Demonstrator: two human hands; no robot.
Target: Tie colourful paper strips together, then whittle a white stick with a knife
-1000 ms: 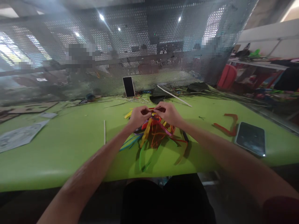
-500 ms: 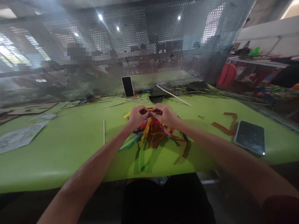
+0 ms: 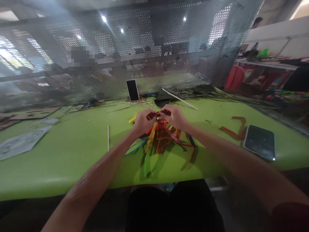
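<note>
No writing can be read anywhere: the pale printed paper sheet (image 3: 20, 143) at the far left of the table is too blurred. On the bright green table (image 3: 67, 154) the left hand (image 3: 143, 120) and the right hand (image 3: 175, 117) meet over a loose bundle of coloured paper strips (image 3: 159, 138), red, orange, yellow, green and blue, lying at the middle of the table. Each grip is nearly closed, fingertips pinched on a short red strip (image 3: 159, 113) stretched between them, its long axis running left to right. The bundle's loose ends trail toward the near edge. A thin white stick (image 3: 108, 138) lies left of the bundle, pointing near to far. To the right lie a curved red strip (image 3: 235, 129) and a dark tablet with a glossy screen (image 3: 259, 142) near the edge. A black phone (image 3: 132, 90) stands against the perforated metal screen (image 3: 169, 48) at the far side. Bare green surface opens left and right of the bundle.
</note>
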